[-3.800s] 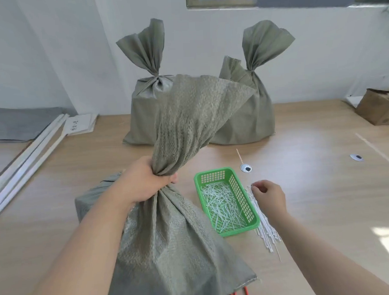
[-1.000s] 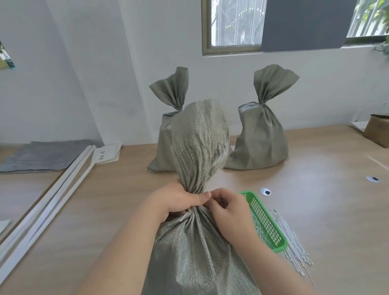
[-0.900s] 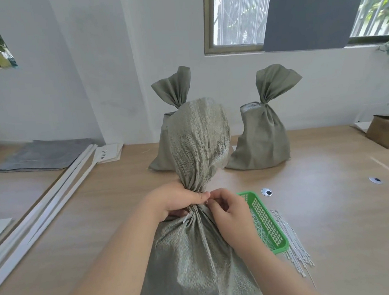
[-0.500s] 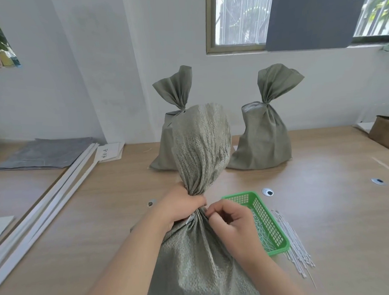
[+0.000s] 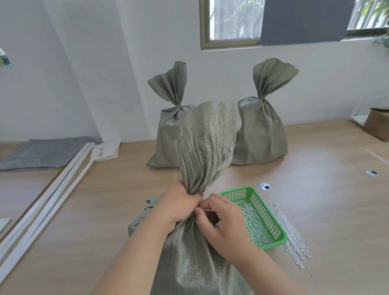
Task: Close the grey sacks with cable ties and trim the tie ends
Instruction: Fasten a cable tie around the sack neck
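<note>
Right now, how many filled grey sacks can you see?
3: the front sack, neck gripped by the left hand; the back-left sack and back-right sack standing near the wall.

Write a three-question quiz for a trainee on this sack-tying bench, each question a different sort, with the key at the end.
1. True or false: the left hand grips the neck of the front sack.
2. The bundle of spare ties lies: A) inside the green basket; B) on the table, just right of the basket; C) in the left hand.
3. Fill the gap: the right hand pinches a thin white ___ beside the sack's neck.
Key: 1 true; 2 B; 3 cable tie.
</note>
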